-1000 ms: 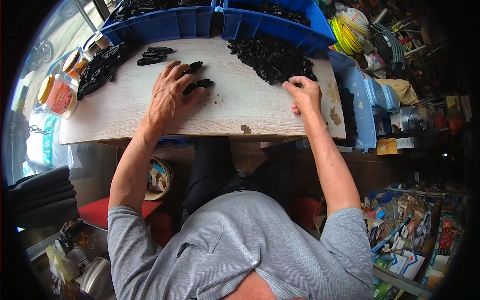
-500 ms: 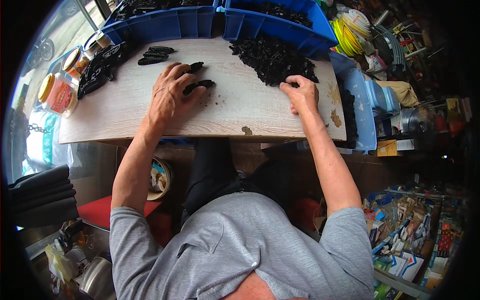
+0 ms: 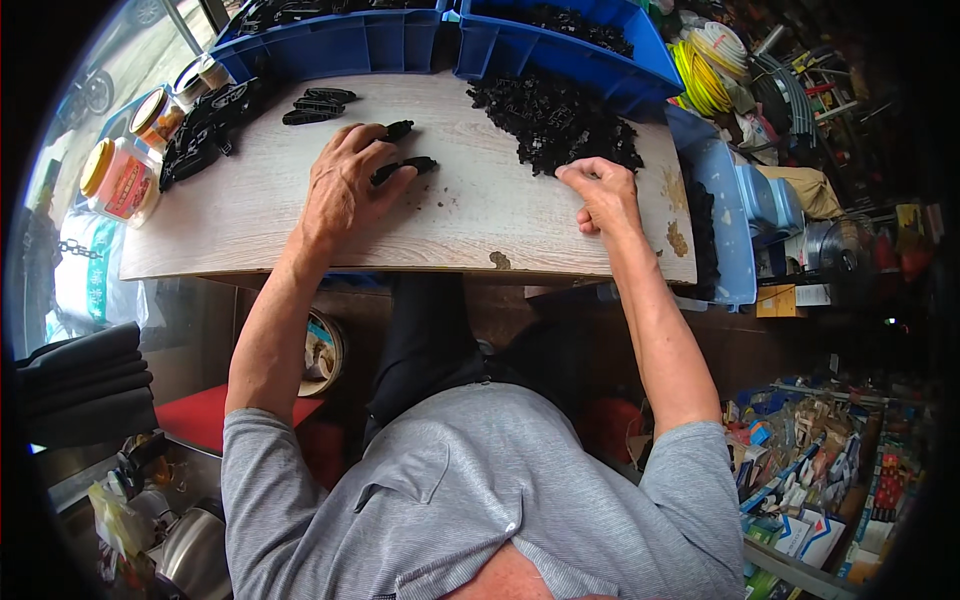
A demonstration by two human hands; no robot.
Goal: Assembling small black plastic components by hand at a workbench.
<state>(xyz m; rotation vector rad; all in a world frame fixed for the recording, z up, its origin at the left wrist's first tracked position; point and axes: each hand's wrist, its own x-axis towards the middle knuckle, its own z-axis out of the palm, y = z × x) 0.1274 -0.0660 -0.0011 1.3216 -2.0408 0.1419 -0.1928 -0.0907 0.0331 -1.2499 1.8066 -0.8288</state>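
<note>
Two black parts [image 3: 408,166] half hidden under your curled, palm-down left hand [image 3: 346,186], whether gripped impossible to tell — your right hand [image 3: 606,194] pinched, any contents hidden, black pile [image 3: 562,122] just beyond it.

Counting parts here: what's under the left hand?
A farther black part and a nearer black part stick out from the left hand; anything beneath palm and fingers is covered.

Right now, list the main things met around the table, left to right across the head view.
Clear plastic jar with yellow lid → pile of long black parts → left hand → right hand → light-blue plastic bin.
</note>
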